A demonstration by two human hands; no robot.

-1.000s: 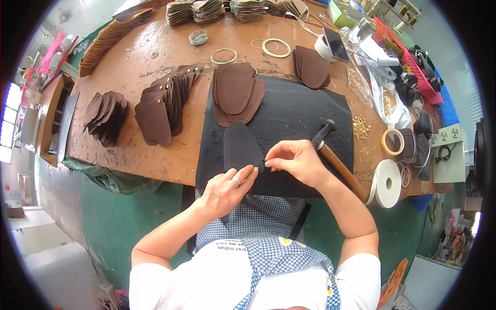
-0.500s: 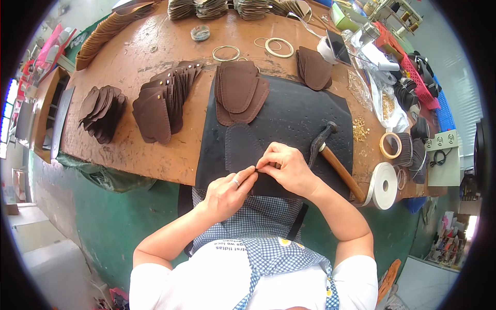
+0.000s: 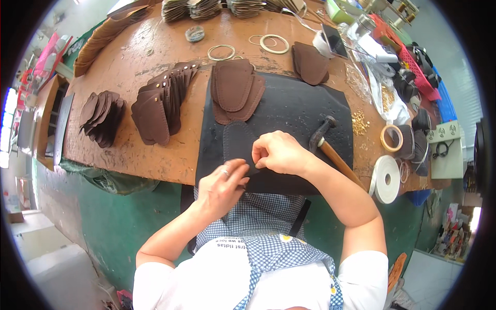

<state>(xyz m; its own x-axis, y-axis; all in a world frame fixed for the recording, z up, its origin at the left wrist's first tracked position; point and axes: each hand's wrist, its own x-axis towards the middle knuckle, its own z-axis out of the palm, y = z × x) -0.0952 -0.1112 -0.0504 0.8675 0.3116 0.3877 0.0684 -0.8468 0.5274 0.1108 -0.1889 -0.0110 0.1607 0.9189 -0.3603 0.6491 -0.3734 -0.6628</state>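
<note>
A dark leather piece (image 3: 235,140) with a stitched edge lies flat on the black mat (image 3: 294,108), its near part covered by my hands. My right hand (image 3: 281,153) is closed in a pinch over the piece's near right side; whatever is between its fingertips is too small to name. Just left of it, my left hand (image 3: 222,185) hovers at the mat's near edge, its curled fingers smeared by motion. To the right, a hammer (image 3: 330,145) with a wooden handle rests on the mat, its handle partly behind my right forearm.
Brown leather pieces (image 3: 232,88) are stacked at the mat's far edge, with more stacks (image 3: 155,111) to the left. Small brass-coloured fittings (image 3: 360,122), a tape roll (image 3: 391,138) and a white ribbon roll (image 3: 386,182) lie on the right. Rings (image 3: 274,44) lie farther back.
My hands, which met at the fingertips, have come apart. The left has shifted down and left; the right has risen slightly. The view has shifted a little.
</note>
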